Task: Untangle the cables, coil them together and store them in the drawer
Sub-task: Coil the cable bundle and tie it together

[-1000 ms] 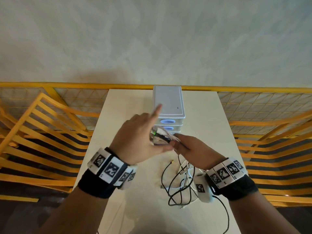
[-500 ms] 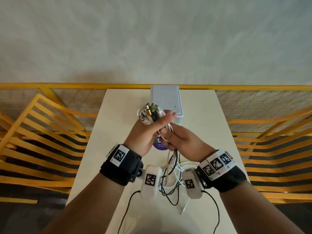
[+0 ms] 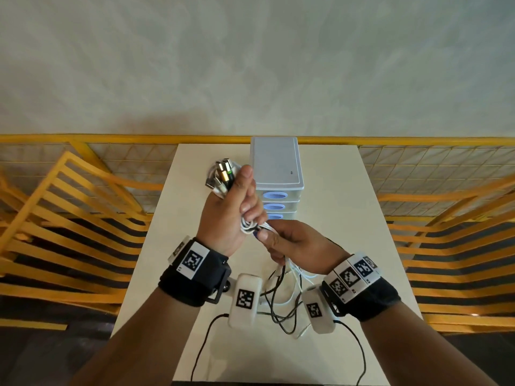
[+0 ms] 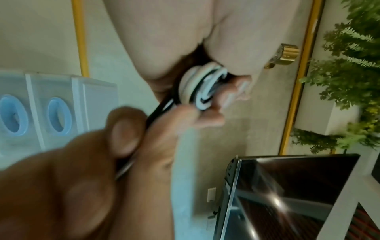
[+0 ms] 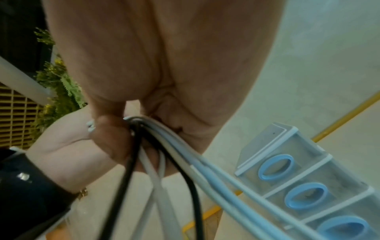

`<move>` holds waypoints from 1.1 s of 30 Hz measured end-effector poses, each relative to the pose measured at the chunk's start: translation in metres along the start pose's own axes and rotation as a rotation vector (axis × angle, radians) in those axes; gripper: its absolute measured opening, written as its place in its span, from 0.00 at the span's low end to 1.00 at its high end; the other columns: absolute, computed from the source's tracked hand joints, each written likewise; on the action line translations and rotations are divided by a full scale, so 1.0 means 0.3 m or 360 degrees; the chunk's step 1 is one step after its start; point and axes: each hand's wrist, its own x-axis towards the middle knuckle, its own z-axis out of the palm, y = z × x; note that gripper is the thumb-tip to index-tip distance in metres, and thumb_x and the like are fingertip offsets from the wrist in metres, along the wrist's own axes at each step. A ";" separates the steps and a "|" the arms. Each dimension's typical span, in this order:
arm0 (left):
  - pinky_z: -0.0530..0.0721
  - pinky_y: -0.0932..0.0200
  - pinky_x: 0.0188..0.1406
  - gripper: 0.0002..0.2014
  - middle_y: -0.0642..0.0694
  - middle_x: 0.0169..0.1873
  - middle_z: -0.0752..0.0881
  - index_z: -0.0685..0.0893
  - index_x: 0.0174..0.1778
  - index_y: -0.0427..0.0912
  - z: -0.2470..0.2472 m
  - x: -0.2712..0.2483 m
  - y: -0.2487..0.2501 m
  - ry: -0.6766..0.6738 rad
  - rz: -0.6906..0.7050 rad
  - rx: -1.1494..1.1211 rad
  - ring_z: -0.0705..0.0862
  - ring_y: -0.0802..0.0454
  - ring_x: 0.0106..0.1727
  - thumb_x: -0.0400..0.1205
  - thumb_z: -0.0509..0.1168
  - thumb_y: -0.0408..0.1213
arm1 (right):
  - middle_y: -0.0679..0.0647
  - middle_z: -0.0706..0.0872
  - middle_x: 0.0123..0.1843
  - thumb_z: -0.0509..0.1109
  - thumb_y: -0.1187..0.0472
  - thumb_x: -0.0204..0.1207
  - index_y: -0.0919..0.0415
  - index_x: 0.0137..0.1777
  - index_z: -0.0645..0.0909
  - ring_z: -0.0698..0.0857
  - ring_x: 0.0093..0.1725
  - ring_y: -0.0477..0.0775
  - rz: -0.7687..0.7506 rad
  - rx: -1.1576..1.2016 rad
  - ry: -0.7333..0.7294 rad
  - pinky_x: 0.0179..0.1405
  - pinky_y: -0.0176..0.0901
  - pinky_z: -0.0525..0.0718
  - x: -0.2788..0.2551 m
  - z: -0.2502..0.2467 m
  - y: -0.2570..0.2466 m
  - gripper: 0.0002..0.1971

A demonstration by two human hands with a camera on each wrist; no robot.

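Both hands' fingers (image 3: pixel 248 188) grip the cables (image 3: pixel 252 227), hiding the coil's middle.

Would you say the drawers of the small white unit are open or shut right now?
Shut. All three drawer fronts sit flush in the drawer unit, none pulled out.
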 end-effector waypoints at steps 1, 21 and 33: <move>0.72 0.61 0.22 0.18 0.53 0.18 0.67 0.75 0.32 0.44 -0.010 0.003 0.010 0.0004 -0.0017 -0.0004 0.66 0.57 0.17 0.86 0.64 0.47 | 0.45 0.73 0.27 0.63 0.50 0.89 0.61 0.38 0.72 0.77 0.30 0.51 0.0010 -0.0073 -0.0001 0.39 0.45 0.83 -0.005 0.000 0.011 0.20; 0.75 0.58 0.22 0.20 0.50 0.19 0.76 0.77 0.31 0.45 -0.109 -0.011 0.135 -0.0037 0.0112 0.1314 0.72 0.47 0.18 0.82 0.69 0.54 | 0.44 0.70 0.31 0.61 0.44 0.89 0.54 0.51 0.79 0.68 0.27 0.44 0.0325 -0.0377 -0.0079 0.25 0.32 0.72 -0.054 -0.024 0.035 0.15; 0.72 0.58 0.35 0.07 0.50 0.40 0.87 0.88 0.54 0.48 -0.115 -0.042 0.059 -0.0756 0.0349 0.2819 0.84 0.46 0.41 0.82 0.70 0.43 | 0.43 0.72 0.29 0.60 0.47 0.90 0.48 0.42 0.80 0.69 0.29 0.50 0.0442 -0.0331 -0.0085 0.29 0.38 0.71 -0.017 -0.046 0.003 0.15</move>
